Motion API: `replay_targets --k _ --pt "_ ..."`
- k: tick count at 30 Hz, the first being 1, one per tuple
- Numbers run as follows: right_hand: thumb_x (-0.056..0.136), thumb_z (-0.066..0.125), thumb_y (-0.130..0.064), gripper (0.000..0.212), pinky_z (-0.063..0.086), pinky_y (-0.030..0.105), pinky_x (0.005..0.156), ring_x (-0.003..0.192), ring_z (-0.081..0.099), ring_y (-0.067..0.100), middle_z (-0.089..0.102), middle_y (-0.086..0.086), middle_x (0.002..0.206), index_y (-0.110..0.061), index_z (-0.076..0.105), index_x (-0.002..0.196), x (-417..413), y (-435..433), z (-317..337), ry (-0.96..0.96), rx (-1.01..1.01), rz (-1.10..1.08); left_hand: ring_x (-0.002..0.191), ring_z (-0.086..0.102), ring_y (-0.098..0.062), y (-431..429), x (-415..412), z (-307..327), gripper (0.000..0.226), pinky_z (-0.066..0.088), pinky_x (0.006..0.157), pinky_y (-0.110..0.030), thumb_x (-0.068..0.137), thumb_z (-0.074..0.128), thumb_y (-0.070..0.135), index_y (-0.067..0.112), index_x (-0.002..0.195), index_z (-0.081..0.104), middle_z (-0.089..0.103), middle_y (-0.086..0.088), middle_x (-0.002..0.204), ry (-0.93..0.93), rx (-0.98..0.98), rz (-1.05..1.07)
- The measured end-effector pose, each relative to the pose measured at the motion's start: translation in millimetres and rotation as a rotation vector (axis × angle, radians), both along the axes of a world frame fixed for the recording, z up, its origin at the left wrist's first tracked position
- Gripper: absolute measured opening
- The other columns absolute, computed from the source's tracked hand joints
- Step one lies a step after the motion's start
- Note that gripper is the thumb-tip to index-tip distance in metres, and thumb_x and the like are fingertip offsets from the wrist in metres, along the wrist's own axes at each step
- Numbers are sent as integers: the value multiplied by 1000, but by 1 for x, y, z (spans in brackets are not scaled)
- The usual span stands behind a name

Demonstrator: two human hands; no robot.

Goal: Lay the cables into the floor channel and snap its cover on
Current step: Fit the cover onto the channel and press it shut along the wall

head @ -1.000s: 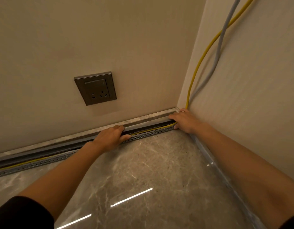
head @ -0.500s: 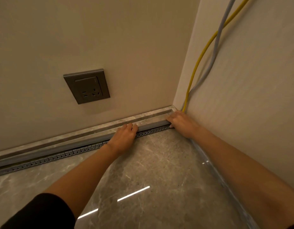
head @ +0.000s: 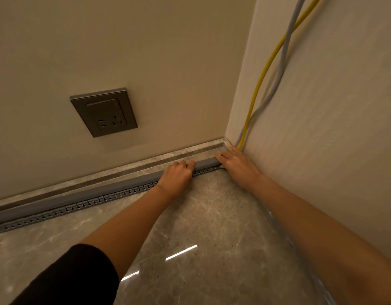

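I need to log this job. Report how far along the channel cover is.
Done, it seems: no cable shows along the floor run, and the grey cover lies over the channel. In hand: the left hand and right hand press the cover flat near the corner. Left: whether it has snapped along its length cannot be told; the yellow cable and grey cable hang loose up the wall.

Corner of a finished indoor room, likely a home, plain beige walls (head: 168,51), grey wall socket (head: 103,112) at left centre, glossy marble-look floor tiles (head: 212,249), stone skirting (head: 190,151)
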State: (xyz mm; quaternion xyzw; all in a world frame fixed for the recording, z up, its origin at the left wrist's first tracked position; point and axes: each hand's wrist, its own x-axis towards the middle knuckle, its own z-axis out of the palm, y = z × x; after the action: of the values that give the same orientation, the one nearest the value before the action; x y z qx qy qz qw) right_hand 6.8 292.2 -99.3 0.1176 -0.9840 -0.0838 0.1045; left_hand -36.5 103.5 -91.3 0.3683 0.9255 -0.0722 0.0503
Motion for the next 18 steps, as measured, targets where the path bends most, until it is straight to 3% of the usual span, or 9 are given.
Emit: replay_targets --k 2,5,8,12,18 --pt "42 93 -2 49 59 42 77 69 74 25 75 8 76 -3 75 87 1 1 -3 19 -1 9 121 48 -38 -1 2 -2 50 42 99 -42 100 34 9 0 146 15 46 -22 135 49 -35 -32" --pt "55 90 -13 49 51 33 91 80 71 26 73 9 87 -3 72 99 3 -2 1 0 14 -20 123 46 -41 -2 7 -1 50 40 103 -47 101 29 5 -6 146 9 41 -28 138 109 -89 -80" --pt "93 52 -28 42 34 35 109 117 53 29 59 14 123 -3 54 127 -1 -7 10 -208 -10 -81 121 48 -44 -2 10 -3 49 40 103 -50 102 24 3 -12 145 6 40 -34 137 159 -94 -118" --pt "101 30 -26 43 44 41 94 110 58 34 62 22 116 1 64 103 -20 -14 24 -324 -203 -207 119 50 -48 -1 11 -6 48 42 102 -52 102 22 4 -15 143 6 40 -39 134 220 -145 -149" --pt "104 26 -26 47 43 42 96 116 56 36 62 23 123 0 64 113 -37 -31 18 -292 -159 -277 120 48 -45 -3 10 -7 50 41 101 -50 102 21 4 -13 144 0 38 -35 137 200 -157 -171"
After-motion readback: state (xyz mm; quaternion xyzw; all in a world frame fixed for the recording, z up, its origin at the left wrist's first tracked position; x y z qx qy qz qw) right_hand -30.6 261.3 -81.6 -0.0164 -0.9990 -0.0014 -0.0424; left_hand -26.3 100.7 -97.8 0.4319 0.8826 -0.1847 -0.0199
